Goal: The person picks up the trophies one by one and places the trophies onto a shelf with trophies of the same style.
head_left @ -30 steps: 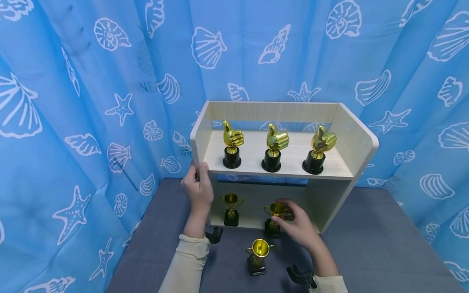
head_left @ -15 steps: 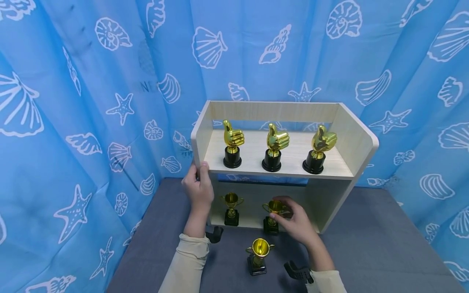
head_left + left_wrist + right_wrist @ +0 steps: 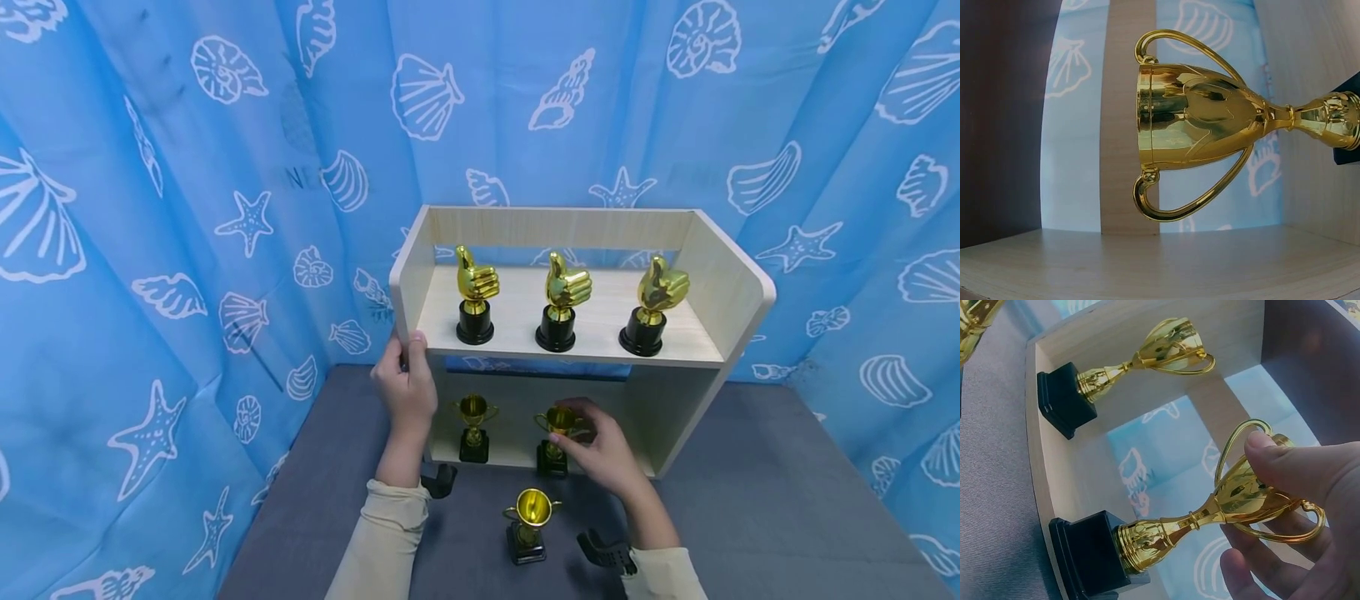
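Note:
My right hand (image 3: 606, 446) pinches the cup of a gold trophy (image 3: 557, 421) with two handles and a black base, at the front of the lower shelf. In the right wrist view, thumb and fingers lie on either side of that cup, and the black base (image 3: 1094, 553) is by the board's front edge. My left hand (image 3: 408, 393) grips the left side panel of the pale wooden shelf unit (image 3: 738, 275). A matching trophy (image 3: 473, 412) stands upright on the lower shelf to the left, large in the left wrist view. Another trophy (image 3: 531, 512) stands in front of the unit.
Along the upper shelf stand three gold thumbs-up trophies on round black bases: left (image 3: 476, 292), middle (image 3: 564, 292) and right (image 3: 657, 300). Beneath the unit lies a dark grey cloth-covered table (image 3: 780, 492). A blue shell-print curtain (image 3: 510, 75) hangs behind.
My right hand has shifted slightly left and back, bringing the pinched trophy from in front of the lower shelf to its front edge. The left hand has stayed in place.

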`<state>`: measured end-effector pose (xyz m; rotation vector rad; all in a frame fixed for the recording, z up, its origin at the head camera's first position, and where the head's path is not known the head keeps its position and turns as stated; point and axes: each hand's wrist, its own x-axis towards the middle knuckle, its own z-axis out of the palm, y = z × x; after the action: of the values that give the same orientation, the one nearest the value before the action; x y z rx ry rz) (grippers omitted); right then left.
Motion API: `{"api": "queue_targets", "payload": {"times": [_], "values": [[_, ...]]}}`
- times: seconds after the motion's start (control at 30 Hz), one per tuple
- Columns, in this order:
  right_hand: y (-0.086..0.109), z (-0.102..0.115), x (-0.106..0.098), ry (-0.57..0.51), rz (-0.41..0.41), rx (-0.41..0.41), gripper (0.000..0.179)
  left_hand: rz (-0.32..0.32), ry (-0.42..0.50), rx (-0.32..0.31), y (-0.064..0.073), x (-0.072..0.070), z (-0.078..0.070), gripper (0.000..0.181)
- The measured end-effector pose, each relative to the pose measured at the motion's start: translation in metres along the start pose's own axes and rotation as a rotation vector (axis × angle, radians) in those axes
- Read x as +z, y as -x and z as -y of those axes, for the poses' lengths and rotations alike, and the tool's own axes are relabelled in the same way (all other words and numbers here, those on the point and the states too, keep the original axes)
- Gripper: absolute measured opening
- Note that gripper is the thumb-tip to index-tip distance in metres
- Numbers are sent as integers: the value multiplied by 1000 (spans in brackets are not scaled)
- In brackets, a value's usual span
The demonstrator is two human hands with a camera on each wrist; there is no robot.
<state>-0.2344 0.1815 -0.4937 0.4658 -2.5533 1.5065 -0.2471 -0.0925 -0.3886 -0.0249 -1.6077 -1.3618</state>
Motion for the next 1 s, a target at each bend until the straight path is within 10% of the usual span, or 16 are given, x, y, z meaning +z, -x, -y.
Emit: {"api": "queue_targets", "payload": {"times": [0.23,0.63,1.0], "values": [[-3,-1,2,-12,6,7,46,-6,-26,-6,0,2,27,31],[-9,-1,4,-32,23,1,45,19,-26,9,-1,1,33,33],[-13,-2,6,-44,28,12,46,-18,5,30,0,0,-4,28]]}}
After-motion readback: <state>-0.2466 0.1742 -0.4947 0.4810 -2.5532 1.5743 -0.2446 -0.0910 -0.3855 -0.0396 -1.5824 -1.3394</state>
